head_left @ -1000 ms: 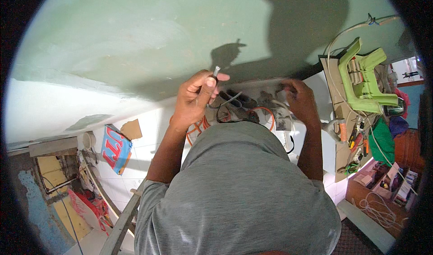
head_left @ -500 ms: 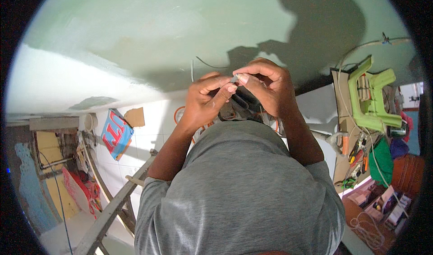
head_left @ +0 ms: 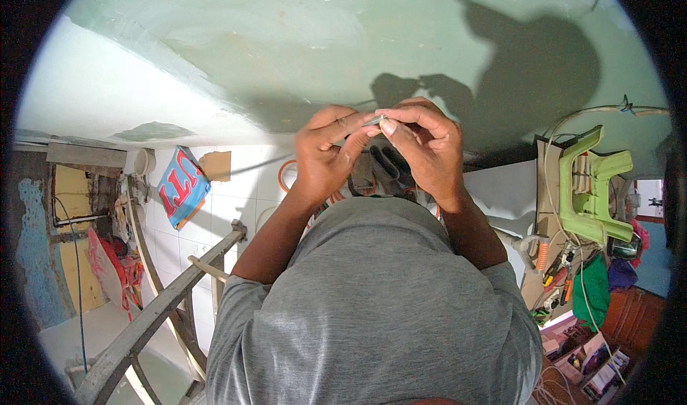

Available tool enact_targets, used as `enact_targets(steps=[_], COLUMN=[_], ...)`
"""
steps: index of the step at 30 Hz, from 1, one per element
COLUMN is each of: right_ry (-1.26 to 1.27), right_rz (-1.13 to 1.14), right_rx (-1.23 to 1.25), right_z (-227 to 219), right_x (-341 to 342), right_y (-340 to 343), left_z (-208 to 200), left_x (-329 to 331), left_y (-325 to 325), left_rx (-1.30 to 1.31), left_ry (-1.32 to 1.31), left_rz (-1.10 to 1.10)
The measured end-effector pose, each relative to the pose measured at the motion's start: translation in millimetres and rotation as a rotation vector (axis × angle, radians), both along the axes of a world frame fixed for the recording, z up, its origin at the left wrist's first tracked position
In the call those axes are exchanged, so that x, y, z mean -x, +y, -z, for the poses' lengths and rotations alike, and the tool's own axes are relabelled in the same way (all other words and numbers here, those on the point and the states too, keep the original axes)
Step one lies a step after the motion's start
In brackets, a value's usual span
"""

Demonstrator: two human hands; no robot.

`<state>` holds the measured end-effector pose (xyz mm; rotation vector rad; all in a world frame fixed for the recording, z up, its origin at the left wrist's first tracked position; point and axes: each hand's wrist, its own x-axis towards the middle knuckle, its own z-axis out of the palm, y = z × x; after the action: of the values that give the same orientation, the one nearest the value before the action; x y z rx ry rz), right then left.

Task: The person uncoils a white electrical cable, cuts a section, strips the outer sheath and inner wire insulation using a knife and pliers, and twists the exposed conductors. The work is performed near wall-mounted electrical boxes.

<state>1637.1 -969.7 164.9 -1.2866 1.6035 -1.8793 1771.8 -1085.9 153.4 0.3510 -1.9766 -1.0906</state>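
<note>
My left hand (head_left: 325, 154) and my right hand (head_left: 426, 147) meet in front of my chest, close to a pale green wall (head_left: 286, 40). Together their fingertips pinch a small thin grey piece (head_left: 372, 121), maybe a wire end or screw; I cannot tell which. A thin wire (head_left: 358, 104) runs off it toward the wall. Below the hands sits a dark bundle of wires and orange conduit (head_left: 376, 165), partly hidden by my fingers. My grey shirt (head_left: 372, 305) fills the lower middle.
A wooden ladder (head_left: 164, 305) slants below at left. A green plastic stool (head_left: 590, 187) lies on a cluttered surface of tools and cables at right. A blue and red bag (head_left: 180, 187) lies on white tiles. A white ledge (head_left: 107, 97) juts from the wall.
My hands were apart a second ago, the left holding a small piece up. They have come together and now both pinch the piece, slightly higher in view.
</note>
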Motion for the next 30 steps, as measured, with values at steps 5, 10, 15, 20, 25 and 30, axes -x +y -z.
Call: enact_targets(steps=[5, 10, 15, 20, 25, 30], right_ry=[-0.045, -0.075, -0.148, -0.214, -0.089, -0.197], right_rz=[-0.027, -0.045, -0.088, -0.058, -0.007, -0.159], right_rx=[-0.027, -0.074, -0.021, 0.052, 0.009, -0.292], right_z=[-5.3, -7.5, -4.8, 0.7, -3.3, -12.9], right_x=[-2.2, 1.7, 6.0, 2.5, 1.9, 28.0], right_y=[0.1, 2.0, -0.6, -5.0, -7.7, 4.9], left_z=[3.8, 4.7, 5.8, 10.4, 16.9, 16.0], left_x=[-1.2, 4.6, 8.6, 14.7, 17.4, 16.4], left_y=[-2.1, -2.7, -0.8, 2.3, 4.6, 4.3], left_rx=[-0.014, 0.004, 0.018, -0.026, -0.102, -0.139], left_ry=[0.018, 0.065, 0.061, 0.054, 0.04, 0.023], left_rz=[0.009, 0.001, -0.013, 0.005, 0.023, 0.07])
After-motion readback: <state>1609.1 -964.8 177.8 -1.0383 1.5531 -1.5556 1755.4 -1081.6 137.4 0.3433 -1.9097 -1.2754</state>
